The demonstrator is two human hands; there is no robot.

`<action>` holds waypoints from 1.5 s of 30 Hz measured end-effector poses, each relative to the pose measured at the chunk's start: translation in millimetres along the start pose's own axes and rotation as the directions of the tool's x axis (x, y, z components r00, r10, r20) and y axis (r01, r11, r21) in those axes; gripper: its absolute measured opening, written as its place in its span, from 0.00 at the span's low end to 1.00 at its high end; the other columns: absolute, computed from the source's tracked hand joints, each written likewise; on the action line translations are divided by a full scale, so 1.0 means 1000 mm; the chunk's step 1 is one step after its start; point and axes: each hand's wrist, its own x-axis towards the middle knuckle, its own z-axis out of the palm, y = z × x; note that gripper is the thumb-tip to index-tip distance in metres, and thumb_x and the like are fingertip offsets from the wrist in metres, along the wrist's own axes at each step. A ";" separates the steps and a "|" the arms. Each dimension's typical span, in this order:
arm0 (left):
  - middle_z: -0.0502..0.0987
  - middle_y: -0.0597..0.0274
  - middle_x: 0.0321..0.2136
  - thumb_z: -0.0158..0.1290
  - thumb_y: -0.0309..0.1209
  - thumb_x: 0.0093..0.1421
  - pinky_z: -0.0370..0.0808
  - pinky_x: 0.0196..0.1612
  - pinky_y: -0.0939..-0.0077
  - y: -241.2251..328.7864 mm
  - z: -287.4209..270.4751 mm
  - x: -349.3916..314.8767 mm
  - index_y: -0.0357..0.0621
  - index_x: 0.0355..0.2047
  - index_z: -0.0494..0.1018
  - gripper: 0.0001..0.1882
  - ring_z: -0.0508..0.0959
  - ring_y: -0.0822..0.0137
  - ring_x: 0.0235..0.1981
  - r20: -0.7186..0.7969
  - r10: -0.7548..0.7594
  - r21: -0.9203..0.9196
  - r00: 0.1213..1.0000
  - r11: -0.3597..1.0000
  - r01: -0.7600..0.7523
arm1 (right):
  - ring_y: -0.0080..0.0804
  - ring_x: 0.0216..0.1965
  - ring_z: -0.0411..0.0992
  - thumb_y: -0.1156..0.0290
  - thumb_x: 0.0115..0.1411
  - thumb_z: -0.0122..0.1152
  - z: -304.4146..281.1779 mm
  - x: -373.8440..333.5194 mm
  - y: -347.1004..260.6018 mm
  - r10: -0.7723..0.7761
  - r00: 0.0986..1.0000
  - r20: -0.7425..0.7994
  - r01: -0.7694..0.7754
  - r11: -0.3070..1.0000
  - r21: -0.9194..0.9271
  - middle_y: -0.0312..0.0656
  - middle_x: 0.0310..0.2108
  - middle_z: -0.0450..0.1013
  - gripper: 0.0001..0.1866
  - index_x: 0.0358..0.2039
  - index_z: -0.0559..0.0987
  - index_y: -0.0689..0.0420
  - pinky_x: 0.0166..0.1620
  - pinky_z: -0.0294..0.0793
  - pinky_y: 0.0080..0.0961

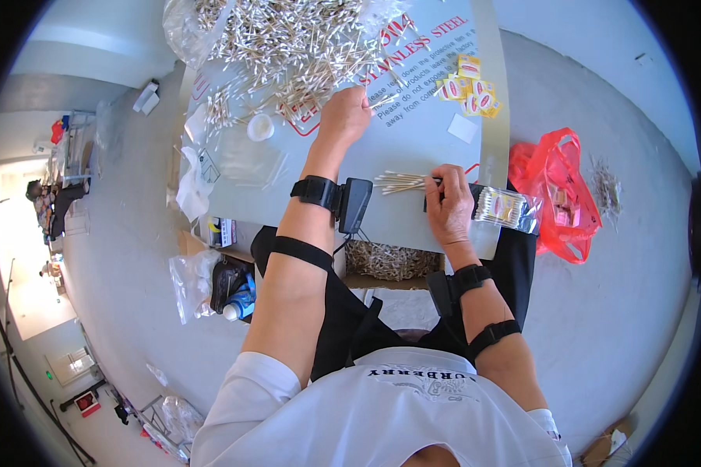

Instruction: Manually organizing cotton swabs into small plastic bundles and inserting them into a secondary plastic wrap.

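Note:
My left hand is closed at the near side of a big heap of cotton swabs. A few cotton swabs stick out by its fingertips. Nearer to me, my right hand is closed around a small bundle of cotton swabs, whose tips point left. Just right of that hand, a clear packet of cotton swabs with a yellow label lies at the table's right edge. Something black shows partly under the right hand; its kind is hidden.
The table top has a printed protective film. Several yellow labels, a white card, a round white lid and clear bags lie on it. A red plastic bag hangs at right. Below stands a box of swabs.

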 end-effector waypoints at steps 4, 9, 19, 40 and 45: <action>0.80 0.48 0.28 0.57 0.33 0.52 0.74 0.37 0.56 0.008 0.001 0.011 0.41 0.27 0.77 0.08 0.79 0.46 0.33 -0.083 -0.048 -0.013 0.995 0.999 0.047 | 0.42 0.29 0.71 0.74 0.58 0.61 -0.003 0.000 0.000 0.028 1.000 0.015 -0.028 1.000 -0.006 0.43 0.35 0.70 0.08 0.36 0.71 0.57 0.33 0.73 0.33; 0.81 0.48 0.29 0.56 0.34 0.51 0.76 0.39 0.55 0.015 0.004 0.033 0.43 0.28 0.79 0.08 0.80 0.46 0.33 -0.154 -0.147 0.084 0.977 0.983 0.161 | 0.46 0.33 0.72 0.73 0.58 0.61 -0.005 0.000 -0.003 0.062 0.997 0.041 -0.062 0.998 0.005 0.44 0.35 0.70 0.08 0.36 0.71 0.57 0.35 0.73 0.37; 0.81 0.45 0.30 0.55 0.34 0.50 0.76 0.39 0.56 0.001 -0.008 0.038 0.44 0.29 0.80 0.10 0.81 0.46 0.34 0.014 -0.074 0.144 0.997 0.987 0.071 | 0.48 0.35 0.72 0.73 0.58 0.60 -0.003 0.000 0.001 0.011 1.000 0.007 -0.011 1.000 -0.024 0.45 0.35 0.70 0.08 0.35 0.71 0.57 0.36 0.74 0.38; 0.81 0.52 0.28 0.59 0.36 0.46 0.76 0.38 0.61 0.009 0.000 0.023 0.48 0.25 0.79 0.08 0.81 0.50 0.32 0.225 0.070 0.189 0.972 0.975 -0.115 | 0.48 0.35 0.72 0.73 0.58 0.60 0.000 0.001 -0.005 -0.002 1.000 0.007 0.002 1.000 -0.015 0.44 0.34 0.70 0.08 0.35 0.71 0.57 0.36 0.73 0.38; 0.79 0.52 0.24 0.60 0.35 0.45 0.75 0.34 0.62 0.034 0.013 -0.006 0.46 0.24 0.78 0.08 0.80 0.55 0.29 0.451 0.157 0.226 0.879 0.932 -0.282 | 0.47 0.35 0.72 0.74 0.58 0.61 -0.001 0.000 0.001 0.001 1.000 -0.015 -0.001 1.000 -0.019 0.44 0.34 0.70 0.07 0.34 0.71 0.57 0.36 0.73 0.38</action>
